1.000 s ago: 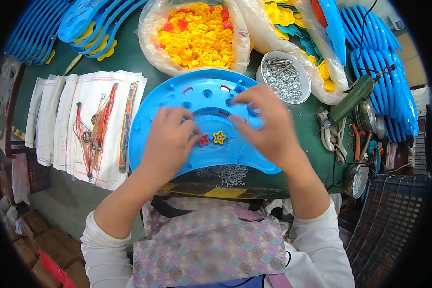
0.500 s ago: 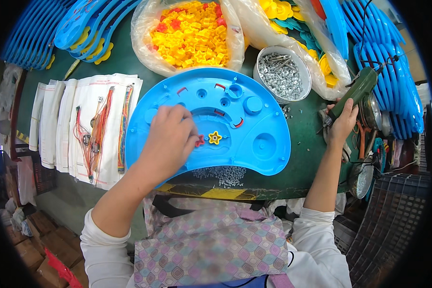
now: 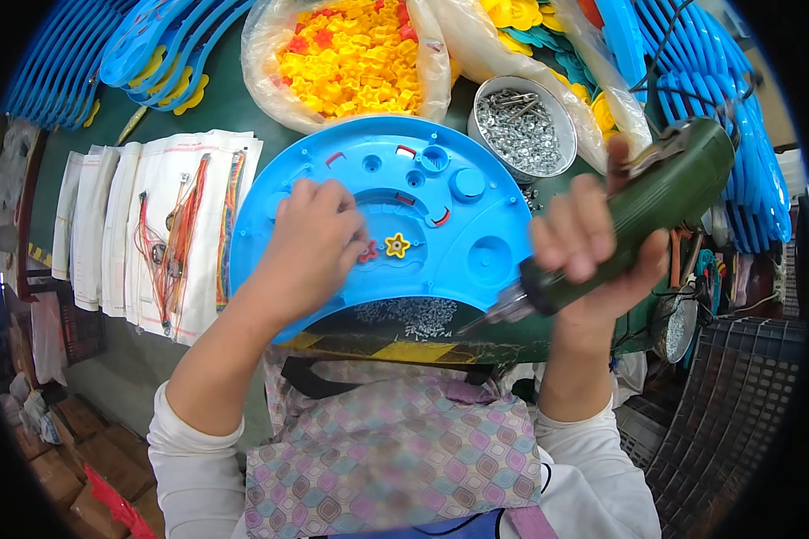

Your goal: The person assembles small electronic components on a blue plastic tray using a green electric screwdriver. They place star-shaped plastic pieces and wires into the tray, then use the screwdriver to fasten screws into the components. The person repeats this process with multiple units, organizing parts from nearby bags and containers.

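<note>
A curved blue plastic panel [image 3: 463, 256] lies on the table in front of me. In its middle sits a yellow star-shaped piece [image 3: 397, 245] with a metal centre. Just left of that is a red star-shaped piece [image 3: 368, 252], partly covered by the fingertips of my left hand [image 3: 315, 238], which are curled closed on it. The left side of the panel is hidden behind this hand. My right hand [image 3: 593, 242] grips a dark green electric screwdriver [image 3: 670, 184]; its bit slants down and left, over the table beside the panel's lower right edge.
Small loose screws [image 3: 413, 316] lie along the table's near edge. Behind the panel stand a bag [image 3: 259, 76] of yellow and red star pieces and a white bowl [image 3: 571, 153] of metal fasteners. Wired parts [image 3: 175, 242] rest on white sheets at left. Blue panels [image 3: 760, 171] are stacked at right.
My right hand has brought the screwdriver from the far right toward the panel, its bit now pointing down and left. My left hand stays at the red star piece.
</note>
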The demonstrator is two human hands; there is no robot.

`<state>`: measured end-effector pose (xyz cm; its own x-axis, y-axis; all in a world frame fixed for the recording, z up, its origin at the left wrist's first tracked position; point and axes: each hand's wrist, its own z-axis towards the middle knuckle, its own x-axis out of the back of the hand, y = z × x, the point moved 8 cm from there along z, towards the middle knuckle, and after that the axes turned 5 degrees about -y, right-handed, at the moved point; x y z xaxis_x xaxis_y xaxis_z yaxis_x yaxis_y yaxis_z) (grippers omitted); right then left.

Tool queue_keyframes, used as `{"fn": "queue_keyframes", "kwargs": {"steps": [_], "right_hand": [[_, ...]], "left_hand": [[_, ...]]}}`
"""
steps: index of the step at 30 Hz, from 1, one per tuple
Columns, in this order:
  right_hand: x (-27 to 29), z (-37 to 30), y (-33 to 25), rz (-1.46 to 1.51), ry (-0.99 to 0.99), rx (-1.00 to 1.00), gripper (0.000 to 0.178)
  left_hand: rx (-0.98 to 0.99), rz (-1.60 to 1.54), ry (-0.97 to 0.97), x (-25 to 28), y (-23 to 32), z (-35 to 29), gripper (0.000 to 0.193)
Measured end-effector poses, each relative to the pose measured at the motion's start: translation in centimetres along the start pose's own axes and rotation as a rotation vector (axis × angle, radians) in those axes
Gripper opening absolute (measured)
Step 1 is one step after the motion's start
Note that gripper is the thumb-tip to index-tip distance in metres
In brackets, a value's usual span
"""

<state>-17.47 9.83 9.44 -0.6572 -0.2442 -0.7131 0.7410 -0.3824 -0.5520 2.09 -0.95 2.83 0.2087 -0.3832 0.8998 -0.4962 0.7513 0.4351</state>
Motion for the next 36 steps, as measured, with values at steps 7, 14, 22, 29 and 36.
{"fn": "queue_keyframes", "kwargs": {"steps": [7, 14, 22, 29, 36], "right_hand": [[-2.5, -1.7, 4.3, -0.365, -0.019, -0.23, 0.133], [-2.1, -3.5, 4.3, -0.276, -0.067, -0.147, 0.122], [0.0, -6.9, 3.6, -0.372, 0.016, -0.211, 0.117], [1.4, -8.4, 5.1, -0.424, 0.053, -0.237, 0.116], [-1.0, -6.5, 2.9, -0.455, -0.016, -0.114, 0.115]], "left_hand": [[-0.002, -0.002, 0.049, -0.2, 0.0, -0.2, 0.011], [0.047, 0.038, 0.076, -0.5, 0.1, -0.2, 0.01], [0.076, 0.038, 0.062, -0.6, 0.0, -0.1, 0.009], [0.081, 0.093, 0.088, -0.4, 0.7, 0.1, 0.008], [-0.117, -0.153, 0.204, 1.0, 2.0, -1.2, 0.022]]}}
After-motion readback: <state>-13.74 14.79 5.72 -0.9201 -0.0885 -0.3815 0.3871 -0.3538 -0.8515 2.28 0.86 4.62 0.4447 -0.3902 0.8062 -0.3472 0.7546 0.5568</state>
